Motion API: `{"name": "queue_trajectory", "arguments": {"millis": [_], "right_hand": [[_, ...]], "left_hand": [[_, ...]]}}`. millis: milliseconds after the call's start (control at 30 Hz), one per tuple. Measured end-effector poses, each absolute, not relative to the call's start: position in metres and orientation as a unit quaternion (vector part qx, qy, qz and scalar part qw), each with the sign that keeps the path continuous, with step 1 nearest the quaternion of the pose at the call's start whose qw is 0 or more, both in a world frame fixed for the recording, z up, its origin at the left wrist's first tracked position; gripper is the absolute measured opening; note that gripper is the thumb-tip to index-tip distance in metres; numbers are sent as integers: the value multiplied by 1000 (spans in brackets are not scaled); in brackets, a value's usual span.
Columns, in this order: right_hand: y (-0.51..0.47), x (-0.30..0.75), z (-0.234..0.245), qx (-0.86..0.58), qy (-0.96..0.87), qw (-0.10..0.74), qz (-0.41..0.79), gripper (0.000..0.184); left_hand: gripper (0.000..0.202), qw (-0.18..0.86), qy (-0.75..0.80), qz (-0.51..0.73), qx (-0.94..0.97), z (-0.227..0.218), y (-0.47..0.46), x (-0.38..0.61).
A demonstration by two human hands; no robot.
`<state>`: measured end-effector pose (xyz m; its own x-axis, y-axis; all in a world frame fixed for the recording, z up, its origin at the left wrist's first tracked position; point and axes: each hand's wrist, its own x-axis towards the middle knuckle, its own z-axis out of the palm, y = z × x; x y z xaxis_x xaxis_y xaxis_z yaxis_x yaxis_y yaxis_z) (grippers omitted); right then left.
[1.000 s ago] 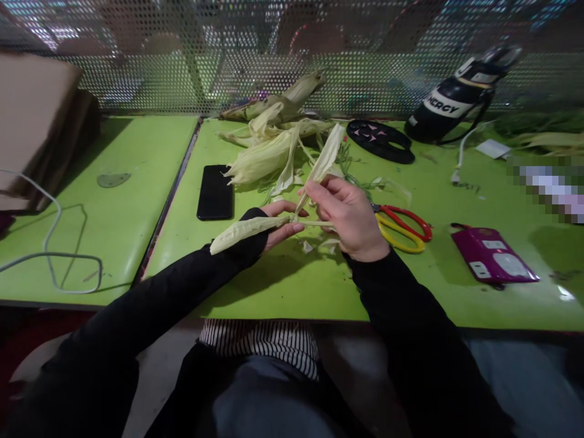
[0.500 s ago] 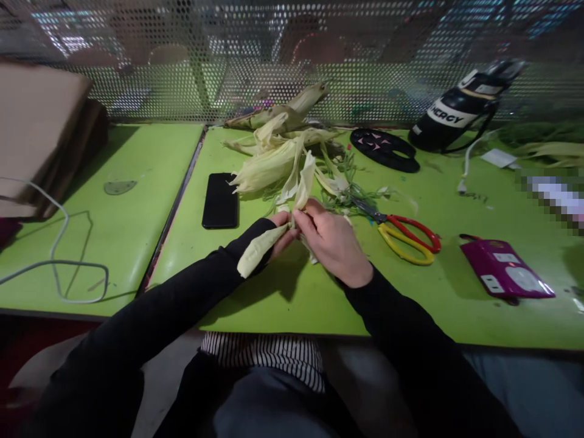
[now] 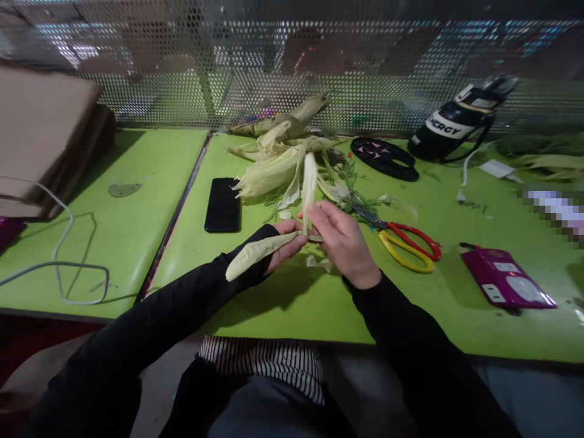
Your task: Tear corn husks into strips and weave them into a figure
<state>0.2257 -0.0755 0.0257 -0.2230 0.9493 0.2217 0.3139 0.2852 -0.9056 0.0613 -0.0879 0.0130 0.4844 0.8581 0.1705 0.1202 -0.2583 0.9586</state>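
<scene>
Two pale corn husk strips meet between my hands above the front of the green table. One corn husk strip (image 3: 258, 252) lies slantwise over my left sleeve, its narrow end pinched by my left hand (image 3: 287, 243). Another husk strip (image 3: 309, 182) stands upright, and my right hand (image 3: 340, 237) grips its lower end between thumb and fingers. The exact join at the fingertips is too small to make out. Just beyond the hands rests a pile of corn husks (image 3: 274, 167) with green stringy scraps. Small husk scraps (image 3: 319, 263) lie under my right hand.
Red-and-yellow-handled scissors (image 3: 408, 246) lie right of my hands, a black phone (image 3: 223, 205) left. Farther right are a purple power strip (image 3: 506, 277), a tilted black bottle (image 3: 449, 128) and a black palette (image 3: 383, 159). Cardboard (image 3: 41, 134) and a cable (image 3: 59, 263) occupy the left; perforated mesh (image 3: 255, 67) stands behind.
My hands have shifted slightly right and nearer. The upright strip is straighter, and the slanted strip lies lower over my left sleeve. The view has tilted a little.
</scene>
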Motion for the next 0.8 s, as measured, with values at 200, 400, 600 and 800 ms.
{"name": "queue_trajectory", "arguments": {"millis": [200, 400, 600, 800], "right_hand": [[-75, 230, 30, -433, -644, 422, 469, 27], [-73, 231, 29, -450, -657, 407, 448, 31], [-70, 235, 30, -398, -781, 446, 178, 30], [-69, 238, 33, -303, -875, 363, 100, 12]], "left_hand": [[19, 542, 365, 329, 681, 18, -88, 57], [22, 679, 304, 324, 584, 10, -77, 57], [21, 639, 355, 338, 593, 9, -73, 68], [31, 552, 348, 303, 695, 6, -74, 67]]}}
